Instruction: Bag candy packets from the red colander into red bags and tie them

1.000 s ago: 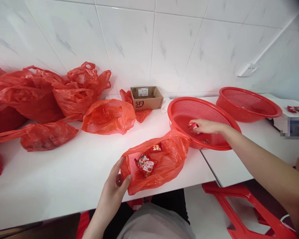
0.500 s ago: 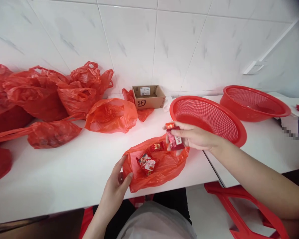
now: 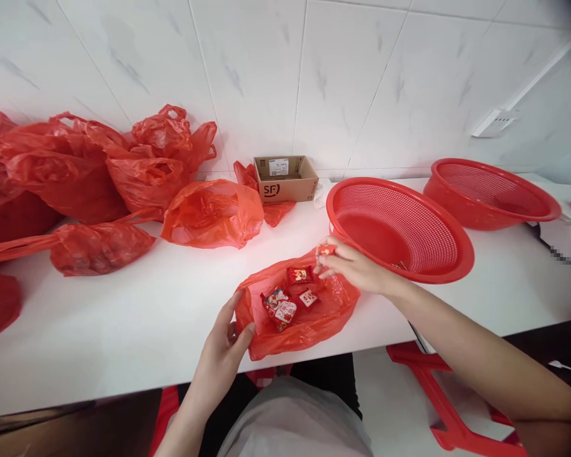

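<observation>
An opened red plastic bag (image 3: 285,346) lies on the white table in front of me. Its left rim is gripped between the thumb and fingers of my left hand (image 3: 226,343). Several small red wrapped candies rest inside, among them a red packet with gold print (image 3: 299,275) and a small packet with a white label (image 3: 308,298). Over the bag's right side is my right hand (image 3: 349,263), its fingers closed on a small red wrapped candy (image 3: 327,251). The fingers partly cover that candy.
A red perforated basket (image 3: 450,257) stands right of the bag, with a few small pieces inside. Behind it is a second red basket (image 3: 495,219). Filled red bags (image 3: 71,168) crowd the left; an open red bag (image 3: 247,219) and cardboard box (image 3: 290,190) stand near the wall.
My right hand has lowered slightly; the dark red packet it held is gone from it. A small white-labelled packet now shows in the bag. My left hand stays at the rim.
</observation>
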`<action>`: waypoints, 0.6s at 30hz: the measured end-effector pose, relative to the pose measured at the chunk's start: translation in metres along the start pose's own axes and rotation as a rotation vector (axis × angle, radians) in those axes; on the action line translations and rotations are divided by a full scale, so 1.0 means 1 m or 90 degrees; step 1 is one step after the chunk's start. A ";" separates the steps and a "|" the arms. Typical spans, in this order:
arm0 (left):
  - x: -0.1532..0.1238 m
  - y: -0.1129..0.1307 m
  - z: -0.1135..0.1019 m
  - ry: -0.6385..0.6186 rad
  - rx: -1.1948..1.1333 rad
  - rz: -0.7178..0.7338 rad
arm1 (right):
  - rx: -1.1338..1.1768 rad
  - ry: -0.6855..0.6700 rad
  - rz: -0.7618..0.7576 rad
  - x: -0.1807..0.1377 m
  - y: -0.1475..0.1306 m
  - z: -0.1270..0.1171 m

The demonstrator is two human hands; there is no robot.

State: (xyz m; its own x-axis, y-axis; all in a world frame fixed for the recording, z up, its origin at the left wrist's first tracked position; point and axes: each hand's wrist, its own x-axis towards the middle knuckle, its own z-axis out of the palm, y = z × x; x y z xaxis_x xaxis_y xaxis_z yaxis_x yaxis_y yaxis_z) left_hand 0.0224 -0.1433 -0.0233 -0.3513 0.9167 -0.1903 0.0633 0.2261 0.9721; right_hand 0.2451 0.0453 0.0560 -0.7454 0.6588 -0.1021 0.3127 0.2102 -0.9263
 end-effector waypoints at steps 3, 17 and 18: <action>0.000 0.001 0.002 -0.007 -0.016 -0.005 | 0.140 -0.040 -0.006 -0.007 -0.012 -0.011; 0.000 0.006 0.014 0.022 0.067 0.040 | 0.137 -0.090 0.090 -0.004 0.026 0.024; 0.000 0.007 0.015 0.029 0.075 0.049 | 0.184 -0.084 0.093 -0.004 0.025 0.023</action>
State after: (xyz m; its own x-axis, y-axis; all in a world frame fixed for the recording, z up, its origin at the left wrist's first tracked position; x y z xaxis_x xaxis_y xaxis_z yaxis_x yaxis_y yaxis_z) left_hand 0.0374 -0.1367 -0.0182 -0.3833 0.9174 -0.1073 0.1995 0.1956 0.9602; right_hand 0.2420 0.0316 0.0252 -0.7808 0.5638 -0.2693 0.2555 -0.1053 -0.9611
